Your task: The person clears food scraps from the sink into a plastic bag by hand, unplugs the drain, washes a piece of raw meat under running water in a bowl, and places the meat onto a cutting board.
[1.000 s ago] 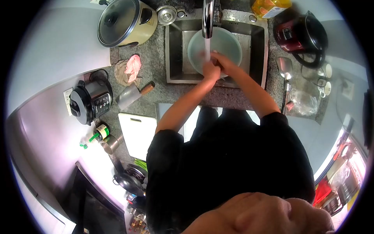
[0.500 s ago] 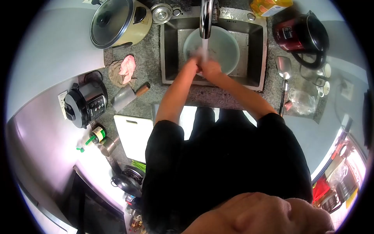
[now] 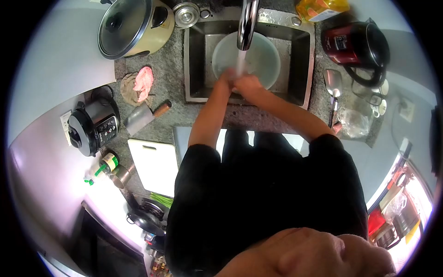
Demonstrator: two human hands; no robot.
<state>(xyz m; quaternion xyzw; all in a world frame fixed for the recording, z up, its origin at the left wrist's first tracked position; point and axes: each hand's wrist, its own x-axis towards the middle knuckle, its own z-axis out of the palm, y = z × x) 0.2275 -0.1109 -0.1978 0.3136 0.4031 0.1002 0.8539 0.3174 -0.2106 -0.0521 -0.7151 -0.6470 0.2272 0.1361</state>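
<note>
Water runs from the chrome faucet (image 3: pixel 248 25) into a pale, translucent bowl (image 3: pixel 270 57) in the steel sink (image 3: pixel 296 60). My left hand (image 3: pixel 225 76) is at the near side of the bowl, beside the stream, its fingers smeared by motion. Close against it, my right hand (image 3: pixel 248 85) is bent over the bowl's near rim, and its fingers are mostly hidden under the hand and the water. Whether either hand holds anything cannot be made out.
Left of the sink lie a cleaver (image 3: pixel 140 119), a pink cloth (image 3: pixel 144 82) and a white cutting board (image 3: pixel 154 164). A cooker (image 3: pixel 94 127) and a large lidded pot (image 3: pixel 161 37) stand behind them. To the right are a dark red kettle (image 3: pixel 341 45) and a spatula (image 3: pixel 333 83).
The whole view has shifted slightly. Both hands stay together under the running water, and my right hand's knuckles have turned a little.
</note>
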